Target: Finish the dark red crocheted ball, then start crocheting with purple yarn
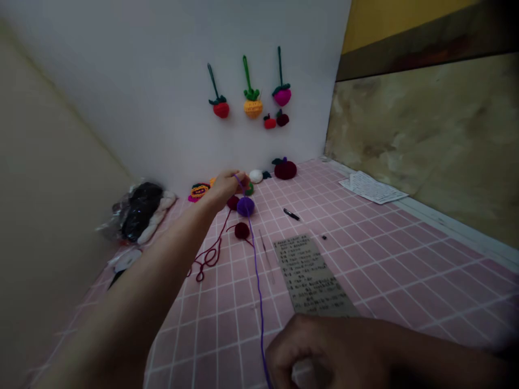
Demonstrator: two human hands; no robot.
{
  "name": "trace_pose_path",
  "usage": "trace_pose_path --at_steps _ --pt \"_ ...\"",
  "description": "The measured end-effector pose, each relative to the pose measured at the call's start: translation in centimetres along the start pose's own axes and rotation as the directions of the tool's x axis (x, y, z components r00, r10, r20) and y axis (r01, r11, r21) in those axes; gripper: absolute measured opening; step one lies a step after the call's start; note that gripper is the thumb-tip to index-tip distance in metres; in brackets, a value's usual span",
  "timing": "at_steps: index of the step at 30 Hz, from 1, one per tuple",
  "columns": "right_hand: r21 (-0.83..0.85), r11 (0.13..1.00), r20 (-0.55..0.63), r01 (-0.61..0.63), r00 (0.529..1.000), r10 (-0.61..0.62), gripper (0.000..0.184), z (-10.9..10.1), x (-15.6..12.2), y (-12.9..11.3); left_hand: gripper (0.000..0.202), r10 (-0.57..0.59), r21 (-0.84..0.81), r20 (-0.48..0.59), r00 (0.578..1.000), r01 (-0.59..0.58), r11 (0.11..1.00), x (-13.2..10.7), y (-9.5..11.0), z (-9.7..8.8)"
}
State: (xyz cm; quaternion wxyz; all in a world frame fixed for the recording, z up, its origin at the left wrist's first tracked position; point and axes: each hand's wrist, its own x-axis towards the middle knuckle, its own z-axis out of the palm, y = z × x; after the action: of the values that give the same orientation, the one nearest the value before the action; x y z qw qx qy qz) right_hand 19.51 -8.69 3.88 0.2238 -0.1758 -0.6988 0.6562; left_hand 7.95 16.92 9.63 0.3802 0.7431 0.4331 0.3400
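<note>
Bag (121,213) of clear plastic, left of the left hand (230,186), contains something dark. Purple yarn (258,286) runs from that hand back beside the curled right hand (312,343), cut off below; whether either pinches it, I cannot tell. The left arm reaches forward, purple ball (245,207) just nearer than its grip.

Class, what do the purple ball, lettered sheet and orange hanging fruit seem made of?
Purple ball: probably wound yarn, matte; a purple strand crosses it. Lettered sheet: probably card or paper, dull brown and flat. Orange hanging fruit: likely crocheted yarn, bumpy rows.
</note>
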Motion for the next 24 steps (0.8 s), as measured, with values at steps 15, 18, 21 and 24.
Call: trace_pose_path --at_steps 15,18,21,24 --pt "0.228 0.971 -0.177 -0.069 0.978 0.111 0.011 -0.2 0.7 2.3 0.019 0.258 -0.066 -0.270 0.927 -0.286 0.956 -0.6 3.1 -6.1" --pt "0.237 0.971 -0.194 -0.039 0.977 0.086 0.011 -0.3 0.7 2.6 0.019 0.348 -0.002 -0.378 0.858 -0.376 0.926 -1.5 3.4 -7.3" --pt "0.238 0.971 -0.222 -0.011 0.973 0.065 0.013 -0.4 0.8 3.1 0.016 0.384 0.004 -0.458 0.802 -0.430 0.903 -3.1 3.8 -8.4" --pt "0.248 0.968 -0.262 0.027 0.964 0.041 0.013 -0.4 0.9 3.5 0.011 0.403 0.003 -0.472 0.784 -0.456 0.890 -5.4 4.3 -9.4"
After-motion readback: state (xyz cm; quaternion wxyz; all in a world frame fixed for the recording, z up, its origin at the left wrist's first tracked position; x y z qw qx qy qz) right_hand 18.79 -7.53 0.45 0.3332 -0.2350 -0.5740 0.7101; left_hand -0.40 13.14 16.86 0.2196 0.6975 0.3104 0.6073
